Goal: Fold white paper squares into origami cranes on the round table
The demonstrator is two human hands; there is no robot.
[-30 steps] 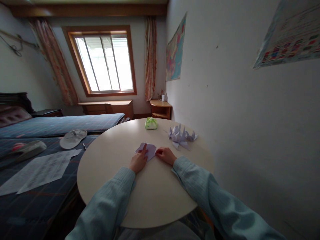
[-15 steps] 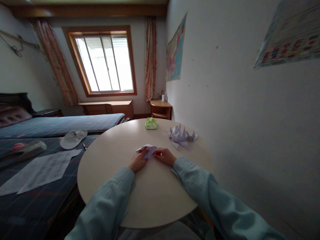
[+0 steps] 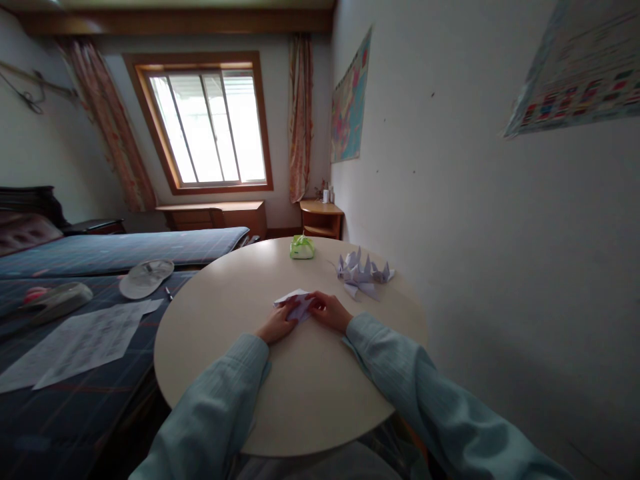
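Note:
On the round table (image 3: pixel 210 360), a partly folded sheet of white paper (image 3: pixel 301 309) lies between my two hands. My left hand (image 3: pixel 278 323) holds its left side down, thumb and fingers pressed on the paper. From the right, my right hand (image 3: pixel 331 311) pinches the paper's right edge with its fingers bent. Those fingertips are partly hidden. Beyond my right hand, several folded paper cranes (image 3: pixel 361 270) stand in a cluster.
A green and white tissue pack (image 3: pixel 302 248) sits at the table's far edge. The wall (image 3: pixel 500 267) runs close along the right. To the left, a bed (image 3: pixel 100 373) carries paper sheets (image 3: pixel 85 340), a cap (image 3: pixel 147 278) and a pen (image 3: pixel 169 293).
My right hand has moved slightly up and left over the paper, its fingers now further onto the right edge. My left hand stays almost where it was.

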